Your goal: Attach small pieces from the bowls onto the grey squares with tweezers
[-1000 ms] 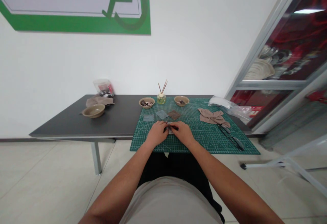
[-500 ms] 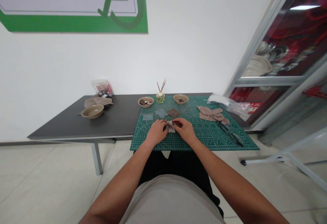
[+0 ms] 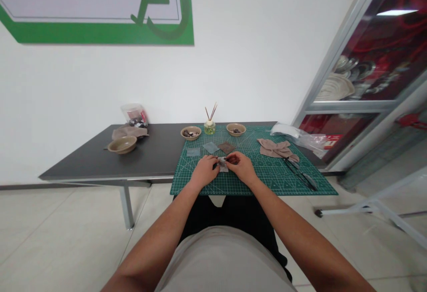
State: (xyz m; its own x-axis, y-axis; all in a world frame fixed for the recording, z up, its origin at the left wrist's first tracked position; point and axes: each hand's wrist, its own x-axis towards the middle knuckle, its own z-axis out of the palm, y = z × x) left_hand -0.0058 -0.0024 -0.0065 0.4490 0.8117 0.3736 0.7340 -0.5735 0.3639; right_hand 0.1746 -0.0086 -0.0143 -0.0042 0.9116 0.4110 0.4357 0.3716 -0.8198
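A small greyish patterned square (image 3: 223, 166), whose material I cannot make out, lies on the green cutting mat (image 3: 267, 181) between my hands. My left hand (image 3: 205, 170) is closed at the square's left edge, fingers bent over it. At its upper right, my right hand (image 3: 243, 167) has thumb and fingers pinched together; something dark shows near these fingertips, too small to name. Just beyond my hands are a blue-grey square (image 3: 193, 152), a second blue-grey square (image 3: 211, 147) and a brown square (image 3: 226, 147).
Small dark and pale pieces fill a left bowl (image 3: 191, 137); a right bowl (image 3: 236, 133) holds dark ones. A reed diffuser (image 3: 210, 127) stands between. Rightward lie a brown cloth (image 3: 274, 148), black-handled tool (image 3: 302, 175) and plastic bag (image 3: 300, 136). Another bowl (image 3: 122, 150) sits left.
My right hand has shifted very slightly at the square's upper right. My left hand stays at its left edge, and the view has tilted a little.
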